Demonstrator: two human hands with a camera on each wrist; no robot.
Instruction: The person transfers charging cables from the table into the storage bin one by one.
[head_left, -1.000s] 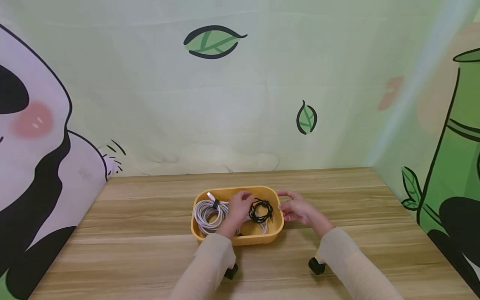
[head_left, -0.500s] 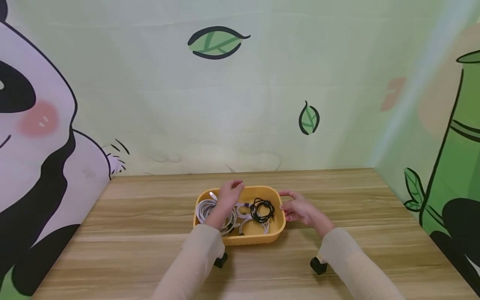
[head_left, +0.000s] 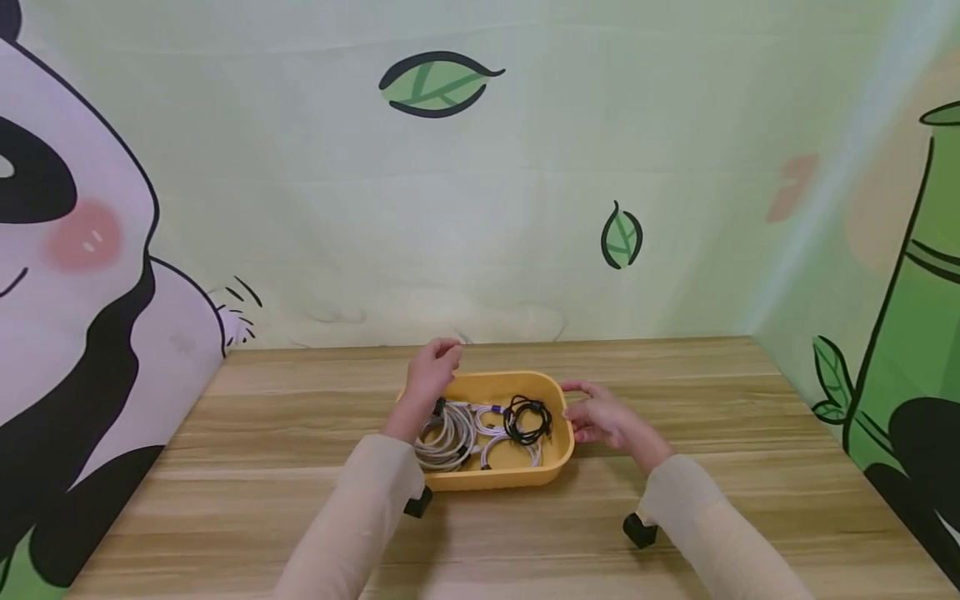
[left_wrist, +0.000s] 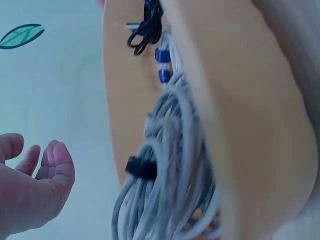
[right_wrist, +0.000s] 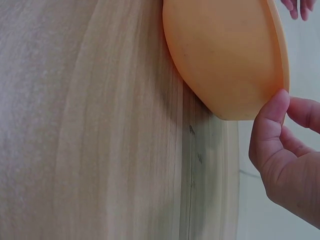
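A yellow plastic storage bin point(head_left: 495, 481) stands on the table with coiled cables in it. Thick grey cable coils point(head_left: 453, 437), tied with a black strap point(left_wrist: 142, 168), fill its left part. Toward the right lie a thin black cable coil point(head_left: 527, 419) and white cable coils point(head_left: 489, 421), some with blue ties point(left_wrist: 162, 56). My left hand point(head_left: 431, 367) hovers over the bin's back left part, fingers loosely bent with nothing in them; it hides the bin's left end. At the right end my right hand point(head_left: 600, 417) holds the rim between thumb and fingers point(right_wrist: 305, 112).
The wooden table point(head_left: 285, 433) extends around the bin. Behind it rises a pale green backdrop point(head_left: 525, 192) printed with a panda, leaves and bamboo. Black wrist devices point(head_left: 640, 530) hang below both sleeves.
My left hand has lifted from the middle of the bin and moved left and back, exposing the grey and white coils it covered. The right hand stays at the right end.
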